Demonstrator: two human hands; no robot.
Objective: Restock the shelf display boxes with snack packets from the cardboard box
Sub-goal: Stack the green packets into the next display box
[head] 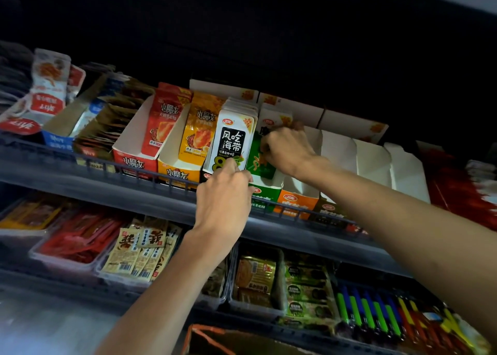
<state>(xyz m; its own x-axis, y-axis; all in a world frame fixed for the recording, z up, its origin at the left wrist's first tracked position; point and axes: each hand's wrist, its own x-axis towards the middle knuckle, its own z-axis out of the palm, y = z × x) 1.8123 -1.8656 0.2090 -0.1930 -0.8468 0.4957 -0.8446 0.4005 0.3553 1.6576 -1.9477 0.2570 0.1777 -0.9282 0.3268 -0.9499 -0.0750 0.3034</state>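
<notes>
White packet (232, 142) up front says 风吃海带 in big letters, plus 30% on its top corner and a fat green 8 down low. Red packet (164, 123) and orange packet (200, 131) both read 小魔女, same as the red box (133, 163) and orange box (174, 175) holding them.

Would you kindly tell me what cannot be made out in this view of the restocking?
Green snack packet: head view, print largely covered by the right hand gripping it.
Left hand: head view, its back hides what the fingers pinch.
Cardboard box: cut off by the bottom edge, contents unseen.
Red packets far right: blurred.
</notes>
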